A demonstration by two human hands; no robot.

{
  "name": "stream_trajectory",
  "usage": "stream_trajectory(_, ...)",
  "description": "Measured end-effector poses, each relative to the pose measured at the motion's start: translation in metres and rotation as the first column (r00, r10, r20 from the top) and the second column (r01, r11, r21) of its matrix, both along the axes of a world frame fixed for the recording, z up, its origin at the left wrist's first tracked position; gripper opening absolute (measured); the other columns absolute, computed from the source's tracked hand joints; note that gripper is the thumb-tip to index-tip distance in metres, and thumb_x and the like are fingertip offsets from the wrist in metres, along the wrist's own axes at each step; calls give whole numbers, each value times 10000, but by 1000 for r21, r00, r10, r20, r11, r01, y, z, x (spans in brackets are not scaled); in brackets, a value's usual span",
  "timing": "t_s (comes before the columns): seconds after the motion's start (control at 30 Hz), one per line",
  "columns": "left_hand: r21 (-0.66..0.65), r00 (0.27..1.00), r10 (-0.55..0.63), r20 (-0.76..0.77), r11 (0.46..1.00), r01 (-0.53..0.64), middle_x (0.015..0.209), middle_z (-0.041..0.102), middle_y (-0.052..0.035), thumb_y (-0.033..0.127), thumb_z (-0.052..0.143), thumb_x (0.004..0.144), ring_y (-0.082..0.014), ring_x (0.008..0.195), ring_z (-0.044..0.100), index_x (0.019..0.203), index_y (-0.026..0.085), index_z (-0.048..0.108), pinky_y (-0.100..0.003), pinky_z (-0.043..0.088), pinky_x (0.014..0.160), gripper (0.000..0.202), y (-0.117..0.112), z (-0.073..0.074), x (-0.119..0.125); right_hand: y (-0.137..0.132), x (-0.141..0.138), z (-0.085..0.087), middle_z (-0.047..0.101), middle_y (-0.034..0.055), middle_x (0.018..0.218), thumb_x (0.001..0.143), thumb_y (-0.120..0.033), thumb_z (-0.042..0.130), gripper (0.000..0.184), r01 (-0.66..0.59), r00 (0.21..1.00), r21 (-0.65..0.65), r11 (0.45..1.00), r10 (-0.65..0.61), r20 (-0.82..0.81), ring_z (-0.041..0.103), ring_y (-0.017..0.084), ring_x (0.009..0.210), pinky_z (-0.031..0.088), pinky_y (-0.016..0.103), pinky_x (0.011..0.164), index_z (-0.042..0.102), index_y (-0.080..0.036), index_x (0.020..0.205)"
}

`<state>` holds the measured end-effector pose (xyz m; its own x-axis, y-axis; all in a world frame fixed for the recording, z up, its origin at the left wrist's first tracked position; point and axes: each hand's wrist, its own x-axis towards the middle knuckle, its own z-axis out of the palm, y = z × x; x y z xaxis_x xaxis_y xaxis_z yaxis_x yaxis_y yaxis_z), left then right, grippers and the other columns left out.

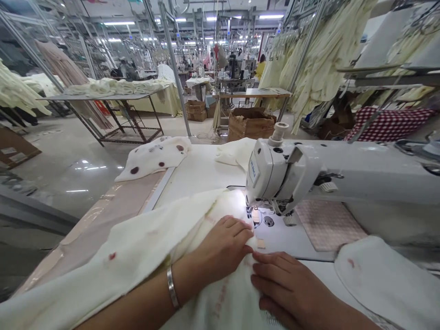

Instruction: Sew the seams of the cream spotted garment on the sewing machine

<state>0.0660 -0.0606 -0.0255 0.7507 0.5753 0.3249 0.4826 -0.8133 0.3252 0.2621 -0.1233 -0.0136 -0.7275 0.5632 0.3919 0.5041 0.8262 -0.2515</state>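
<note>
A cream fabric piece with faint reddish prints spreads over the sewing table, and its edge runs up to the lit needle area of a white sewing machine. Just in front of the presser foot, my left hand presses on the fabric with curled fingers, its thumb at the edge. My right hand is close by on the right, fingers bent together on the same edge. The two hands nearly touch at their fingertips. Whatever lies under the fingers is hidden.
A dark-spotted white cloth lies at the table's far left corner. Right of the needle is a pink checked pad, with a white cut piece nearer me. Beyond stand a cardboard box and hanging pale-yellow garments.
</note>
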Motion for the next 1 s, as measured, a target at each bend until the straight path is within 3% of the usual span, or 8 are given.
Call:
stream_trajectory(0.27,52,998,-25,-52,998,28,1032,572,-63,217,466,911,-193,942,502,942,147,589,-355,413,854,145,10,1,0,5,0,-7,670,58,947,924,-223,443,187,5,1000,-10,1000,-4,31,562,205,1058,434,340,877,606,-176,1004)
stream_trajectory(0.6,49,997,-52,-60,997,55,1046,577,-35,286,448,940,-174,955,495,948,172,606,-339,369,896,195,50,0,-8,37,-2,-20,646,61,981,920,-204,466,156,29,999,20,999,-30,15,533,216,1074,420,376,856,599,-150,982)
stream_trajectory(1.0,62,998,-36,-53,997,39,1049,576,-32,284,469,929,-176,966,495,931,188,603,-330,369,876,165,51,-1,-10,34,-4,-20,651,82,972,913,-184,469,157,42,999,73,996,-43,3,546,231,1068,448,383,829,598,-142,990)
